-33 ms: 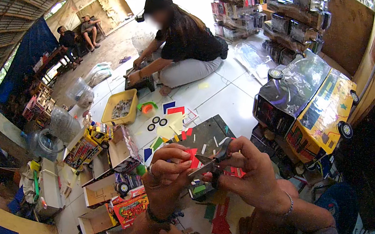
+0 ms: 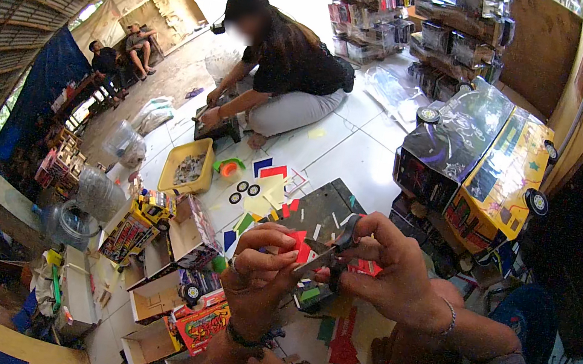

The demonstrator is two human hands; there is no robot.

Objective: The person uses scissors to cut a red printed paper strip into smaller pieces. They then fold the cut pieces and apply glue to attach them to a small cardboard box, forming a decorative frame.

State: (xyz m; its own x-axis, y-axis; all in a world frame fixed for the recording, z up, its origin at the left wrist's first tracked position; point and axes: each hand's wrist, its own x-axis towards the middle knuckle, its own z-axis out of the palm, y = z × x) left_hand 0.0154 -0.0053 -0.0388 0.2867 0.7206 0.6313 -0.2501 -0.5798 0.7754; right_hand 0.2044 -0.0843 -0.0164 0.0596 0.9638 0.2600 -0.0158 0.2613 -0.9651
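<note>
My left hand (image 2: 263,273) pinches a small piece of red sheet (image 2: 300,243) between thumb and fingertips. In my right hand (image 2: 395,275) is a pair of scissors (image 2: 321,257) with dark handles, fingers through the loops. The blades are parted and point left, right at the edge of the red piece. Below both hands lies a dark board (image 2: 328,201) strewn with narrow white, red and green strips. Past it, red, blue and cream sheet pieces (image 2: 274,172) are spread over the tiles.
Several black toy wheels (image 2: 253,190) lie near a yellow basin (image 2: 168,179). Toy trucks (image 2: 139,228) and open wooden boxes (image 2: 155,296) stand at left. A large yellow-and-black toy truck (image 2: 510,175) sits at right. A co-worker (image 2: 288,59) sits on the floor ahead, hands on a dark object.
</note>
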